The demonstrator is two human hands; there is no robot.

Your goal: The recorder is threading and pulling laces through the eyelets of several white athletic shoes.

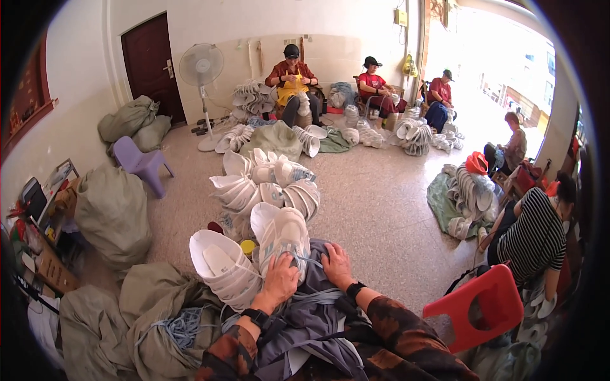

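Note:
A white shoe upper (279,232) with pale grey-blue trim stands before me, its toe toward my lap. My left hand (279,279) grips it near the lace holes, fingers curled over the front. From there a pale blue shoelace (309,259) runs across to my right hand (337,261), whose fingers are closed on its end at the shoe's right side. A nested stack of white shoe uppers (222,270) leans just left of my left hand. Grey cloth (298,336) covers my lap, with more laces lying over it.
Blue laces (184,327) lie in a bundle on sacking at my left. More uppers (270,181) are piled ahead, beside a yellow lid (248,246). A red stool (476,308) is at right. Several seated people work around the room. A fan (201,66) and purple chair (140,162) stand farther left.

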